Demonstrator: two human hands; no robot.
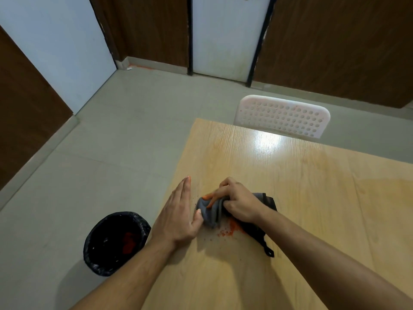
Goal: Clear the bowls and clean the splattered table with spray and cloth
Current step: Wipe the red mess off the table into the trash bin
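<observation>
A bunched dark grey cloth (212,211) lies on the light wooden table (290,186) near its left edge. My right hand (237,202) grips the cloth from above, fingers curled into its folds. My left hand (178,211) stands on edge at the table's left border with straight fingers, its thumb touching the cloth. Orange-red crumbs and smears (230,231) lie on the table just below the cloth, with small dark specks around them. No bowl or spray bottle is in view.
A black-lined bin (116,242) with red waste inside stands on the floor left of the table. A white perforated chair back (282,116) rises at the table's far edge. A wet sheen covers the table's right part.
</observation>
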